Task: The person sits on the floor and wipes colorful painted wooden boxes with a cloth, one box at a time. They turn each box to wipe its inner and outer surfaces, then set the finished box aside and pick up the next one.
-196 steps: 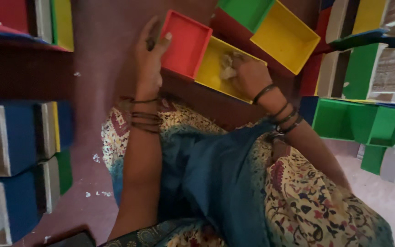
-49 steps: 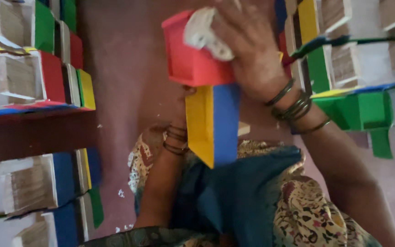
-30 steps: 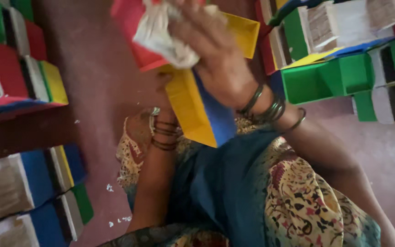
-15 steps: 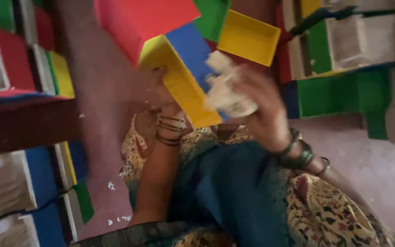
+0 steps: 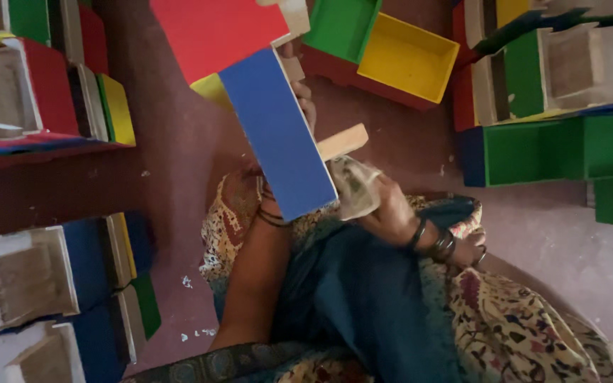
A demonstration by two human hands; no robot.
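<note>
My left hand (image 5: pixel 301 96) holds up a painted wooden box (image 5: pixel 250 85) with red, blue and yellow sides; only a few fingers show past its right edge, and the blue side faces me. A bare wooden slat (image 5: pixel 342 142) sticks out from it on the right. Lower and to the right, above my lap, my right hand (image 5: pixel 391 209) is closed around a crumpled pale cloth (image 5: pixel 355 188), which sits just off the box's lower corner. Bangles ring both wrists.
Several painted wooden boxes lie on the reddish floor (image 5: pixel 179 142): a green and yellow pair (image 5: pixel 384 42) at top centre, green ones (image 5: pixel 555 145) on the right, red, blue and yellow stacks (image 5: pixel 51 99) on the left. My patterned and blue clothing (image 5: pixel 363 305) fills the foreground.
The box, first on the floor, was lifted and turned over so its blue side faces me. My right hand came off it and dropped with the cloth toward my lap.
</note>
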